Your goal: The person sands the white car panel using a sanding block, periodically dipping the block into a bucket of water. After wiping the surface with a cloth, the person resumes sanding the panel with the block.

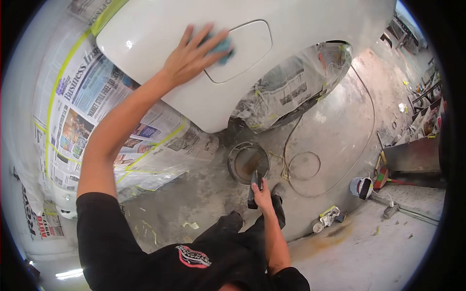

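My left hand [191, 56] is spread over a blue-green cloth or sponge [223, 50], pressing it on the white car panel [160, 29] beside the left edge of the fuel flap [245, 51]. Motion blurs the fingertips and the cloth. Lower down, my right hand [262, 196] is wrapped round a dark, long block-like tool [254, 189], held upright in front of my body. Just beyond that tool, a round bucket [234, 167] with murky water stands on the floor. Newspaper [286, 82] covers the wheel opening.
Taped newspaper and plastic [80, 114] cover the car at the left. A hose [371, 111] loops over the concrete floor [194, 213]. At the right are a white bucket [357, 186], a broom [382, 178] and a metal bin [412, 155]. Small litter lies low right of my feet.
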Motion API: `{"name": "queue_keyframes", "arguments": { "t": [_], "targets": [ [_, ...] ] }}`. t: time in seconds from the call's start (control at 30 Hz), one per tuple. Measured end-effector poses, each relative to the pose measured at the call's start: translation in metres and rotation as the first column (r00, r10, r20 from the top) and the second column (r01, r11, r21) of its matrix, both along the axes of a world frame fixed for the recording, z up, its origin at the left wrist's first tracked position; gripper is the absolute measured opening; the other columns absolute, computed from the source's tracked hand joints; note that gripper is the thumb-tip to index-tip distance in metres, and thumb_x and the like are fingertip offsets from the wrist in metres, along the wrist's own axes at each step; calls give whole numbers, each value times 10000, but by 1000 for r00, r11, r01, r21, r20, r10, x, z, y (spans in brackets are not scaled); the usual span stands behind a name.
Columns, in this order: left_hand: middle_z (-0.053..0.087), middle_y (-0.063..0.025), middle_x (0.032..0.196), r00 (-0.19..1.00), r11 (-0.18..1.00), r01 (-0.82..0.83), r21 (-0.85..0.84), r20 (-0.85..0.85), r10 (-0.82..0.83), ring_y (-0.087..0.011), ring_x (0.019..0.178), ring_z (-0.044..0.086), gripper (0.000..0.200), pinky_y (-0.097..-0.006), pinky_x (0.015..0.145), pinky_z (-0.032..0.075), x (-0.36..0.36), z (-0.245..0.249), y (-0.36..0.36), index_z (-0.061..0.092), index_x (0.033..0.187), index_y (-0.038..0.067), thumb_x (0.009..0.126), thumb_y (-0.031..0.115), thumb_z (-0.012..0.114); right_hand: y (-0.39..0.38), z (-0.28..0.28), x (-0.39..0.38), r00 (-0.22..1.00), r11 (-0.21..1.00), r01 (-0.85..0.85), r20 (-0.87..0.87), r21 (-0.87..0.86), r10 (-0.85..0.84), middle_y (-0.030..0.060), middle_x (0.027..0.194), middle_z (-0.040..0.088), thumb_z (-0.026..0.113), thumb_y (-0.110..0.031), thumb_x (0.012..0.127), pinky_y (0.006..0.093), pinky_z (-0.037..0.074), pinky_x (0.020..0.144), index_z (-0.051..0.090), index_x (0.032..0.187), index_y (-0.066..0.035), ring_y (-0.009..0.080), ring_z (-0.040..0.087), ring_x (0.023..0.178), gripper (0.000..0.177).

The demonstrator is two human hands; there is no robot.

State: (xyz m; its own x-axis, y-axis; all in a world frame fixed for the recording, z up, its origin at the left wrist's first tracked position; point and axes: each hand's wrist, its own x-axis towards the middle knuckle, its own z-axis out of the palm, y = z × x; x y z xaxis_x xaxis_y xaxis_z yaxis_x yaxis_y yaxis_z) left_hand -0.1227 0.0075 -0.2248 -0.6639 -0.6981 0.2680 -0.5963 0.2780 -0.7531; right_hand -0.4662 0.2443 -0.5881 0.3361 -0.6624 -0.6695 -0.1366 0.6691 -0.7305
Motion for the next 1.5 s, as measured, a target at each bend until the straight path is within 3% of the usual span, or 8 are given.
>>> {"name": "queue_keyframes", "arguments": {
  "t": [0.23, 0.37, 0.5, 0.73, 0.97, 1.0, 1.13, 1.5],
  "targets": [
    [523, -93, 1546, 941, 937, 332, 107, -96, -323, -352, 1460, 446, 424, -548, 1207, 367, -78, -64, -119, 671, 1335, 181, 911, 174, 651, -55, 7, -26, 1000, 1000, 23, 2, -9, -23, 153, 1358, 619, 670, -324, 1011, 286, 490, 949, 258, 1614, 44, 170, 618, 1115, 818],
    [494, -114, 1571, 977, 873, 203, 443, -33, -211, -314, 1485, 422, 326, -513, 1237, 342, -42, -117, -31, 710, 1251, 114, 949, 226, 652, -55, -9, -37, 992, 976, 118, -33, -184, -126, 68, 850, 649, 675, -357, 982, 306, 492, 621, 334, 1592, 22, 133, 596, 645, 795],
    [432, -57, 1628, 994, 771, 32, 636, 63, -93, -283, 1542, 336, 431, -505, 1247, 312, 34, -150, 69, 685, 1326, 70, 922, 220, 683, -48, 1, -42, 990, 982, 136, -17, -131, -139, 56, 806, 628, 663, -379, 993, 306, 481, 592, 310, 1604, 25, 130, 584, 611, 813],
    [406, -46, 1660, 983, 821, -180, 542, 120, 137, -264, 1545, 346, 374, -611, 1254, 226, 84, -26, 141, 718, 1276, 142, 908, 192, 676, -60, 49, 20, 999, 907, 8, -27, -422, -21, 285, 1503, 518, 621, -318, 1002, 410, 416, 1133, 336, 1599, -3, 361, 561, 1338, 733],
    [519, -83, 1568, 998, 997, -55, 49, 10, 55, -315, 1429, 490, 445, -528, 1189, 366, 80, 156, 85, 710, 1267, 110, 834, 14, 742, -162, 200, 133, 979, 512, 202, 172, -835, -106, 275, 1463, 506, 613, -158, 958, 453, 421, 1121, 373, 1550, 8, 425, 533, 1323, 660],
    [594, -217, 1404, 999, 999, 41, 14, 1, -41, -438, 1284, 564, 292, -560, 1097, 435, 87, 174, 73, 624, 1227, 10, 944, 79, 655, -174, 222, 146, 970, 437, 242, 210, -866, -120, 273, 1450, 510, 608, -152, 957, 460, 429, 1108, 375, 1548, 4, 433, 540, 1303, 655],
    [545, -250, 1458, 921, 953, 290, 85, -296, -254, -439, 1346, 521, 273, -557, 1140, 407, 114, 184, 47, 647, 1141, 2, 876, 5, 710, -204, 287, 193, 936, 245, 311, 251, -918, -248, 268, 1429, 512, 620, -146, 957, 483, 462, 1049, 386, 1541, -8, 448, 561, 1203, 644],
    [604, -195, 1377, 855, 962, 269, -37, -450, -257, -384, 1289, 530, 373, -497, 1099, 429, 108, 172, 45, 698, 1165, 16, 795, -3, 741, -228, 338, 297, 734, -169, 394, 419, -904, -535, 273, 1331, 561, 697, -217, 966, 508, 461, 988, 407, 1526, 10, 439, 554, 1119, 670]
  ]
}}
